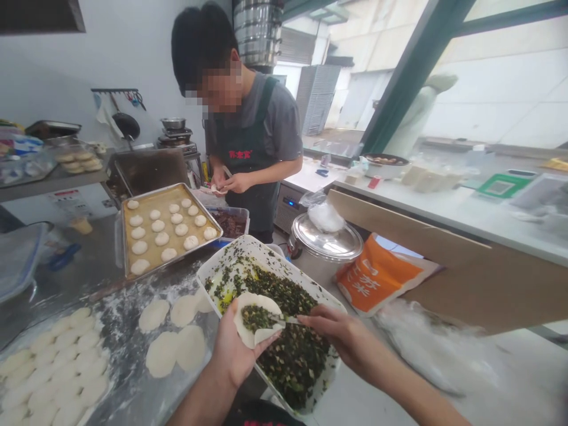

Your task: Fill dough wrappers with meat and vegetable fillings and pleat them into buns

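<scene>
two hands' fingers at work: left fingers (267, 338) spread, cupping a soft, floppy dough wrapper (252, 305) from beneath, fragile, best supported flat; right fingers (310, 319) pinching a small metal spatula (284, 320); both above a white tray (231, 255) of green filling (293, 361), near centre of the floured bench (128, 343).

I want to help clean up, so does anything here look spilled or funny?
Loose flour is scattered across the steel counter around the dough rounds, so it looks spilled. A plastic bag also sits oddly on top of the pot lid.
</scene>
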The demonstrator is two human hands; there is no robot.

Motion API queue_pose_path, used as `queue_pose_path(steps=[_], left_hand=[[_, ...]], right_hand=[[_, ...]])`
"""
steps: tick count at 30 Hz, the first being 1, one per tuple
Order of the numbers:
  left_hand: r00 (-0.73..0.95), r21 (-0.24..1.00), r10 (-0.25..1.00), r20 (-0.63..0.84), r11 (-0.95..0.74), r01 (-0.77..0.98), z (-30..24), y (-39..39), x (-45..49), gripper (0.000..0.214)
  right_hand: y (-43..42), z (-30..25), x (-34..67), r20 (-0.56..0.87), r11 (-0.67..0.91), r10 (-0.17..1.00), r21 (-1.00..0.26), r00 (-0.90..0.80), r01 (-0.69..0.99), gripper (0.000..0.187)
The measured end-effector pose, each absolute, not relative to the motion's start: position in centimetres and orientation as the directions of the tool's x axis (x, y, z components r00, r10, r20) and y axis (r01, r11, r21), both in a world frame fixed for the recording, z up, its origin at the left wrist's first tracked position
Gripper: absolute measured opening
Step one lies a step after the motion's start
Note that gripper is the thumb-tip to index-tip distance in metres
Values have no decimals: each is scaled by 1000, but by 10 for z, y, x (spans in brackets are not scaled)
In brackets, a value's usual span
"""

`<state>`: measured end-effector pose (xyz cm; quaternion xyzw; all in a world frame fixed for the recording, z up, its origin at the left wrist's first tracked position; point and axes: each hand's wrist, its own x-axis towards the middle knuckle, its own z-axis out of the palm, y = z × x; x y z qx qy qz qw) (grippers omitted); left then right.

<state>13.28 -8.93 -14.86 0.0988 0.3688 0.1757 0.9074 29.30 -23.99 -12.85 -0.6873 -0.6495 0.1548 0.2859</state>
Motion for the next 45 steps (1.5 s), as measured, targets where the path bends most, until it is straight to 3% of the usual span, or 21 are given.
queue_pose_path(steps=[5, 14, 21, 28, 32, 39, 45], left_hand=[[677, 333, 428, -599, 902, -276, -150, -89, 134, 45], [702, 286, 449, -553, 894, -346, -141, -89, 132, 47], [678, 329, 508, -532, 861, -387, -142, -86, 132, 39], [738, 319, 360, -571, 925, -205, -141, -99, 133, 46], [748, 322, 354, -562, 926, -196, -141, -102, 130, 42], [725, 311, 454, -518, 889, -335, -143, -100, 129, 42], [684, 324, 522, -510, 853, -409, -138, -102, 133, 40]], right_hand=[[-238, -118, 301, 212, 70, 974, -632, 86, 772, 38], [-222, -134, 285, 253, 144, 967, -422, -36, 895, 45], [-227, -128, 295, 201, 123, 980, -655, 15, 746, 34], [-219, -118, 291, 21, 15, 1000, -778, 3, 628, 26], [-217, -116, 300, -106, -99, 994, -845, 16, 525, 23], [-214, -118, 294, 19, -102, 969, -874, 245, 476, 24], [-201, -137, 249, 29, -173, 924, -857, 381, 485, 18]])
